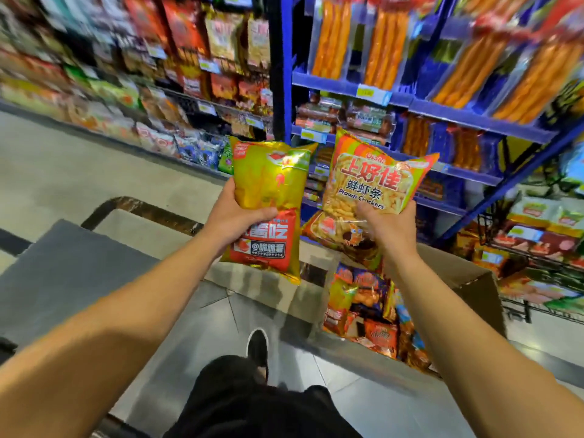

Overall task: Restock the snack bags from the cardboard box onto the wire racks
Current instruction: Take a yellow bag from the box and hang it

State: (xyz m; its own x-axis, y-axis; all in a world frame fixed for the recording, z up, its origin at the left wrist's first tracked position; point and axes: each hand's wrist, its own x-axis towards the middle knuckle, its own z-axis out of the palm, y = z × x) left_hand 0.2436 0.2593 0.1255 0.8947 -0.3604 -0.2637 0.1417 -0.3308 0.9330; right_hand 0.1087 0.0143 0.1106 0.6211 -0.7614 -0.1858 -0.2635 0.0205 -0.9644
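Observation:
My left hand point(235, 216) grips a gold and red snack bag point(268, 184) by its left side, held upright at chest height. My right hand point(390, 227) grips an orange and green prawn crackers bag point(376, 181) at its lower right, tilted slightly right. Both bags hang above the floor in front of the shelves. Below my right arm stands the open cardboard box point(467, 276), with several colourful snack bags point(366, 308) inside it. Wire racks point(202, 102) full of snack packs run along the left wall.
A blue metal shelf unit point(350, 86) with orange stick packs and sausages stands straight ahead. A black wire rack point(537, 257) with packs sits at the right. A grey flat cart surface point(63, 273) lies at my lower left. My black shoe point(257, 346) stands on the tiled floor.

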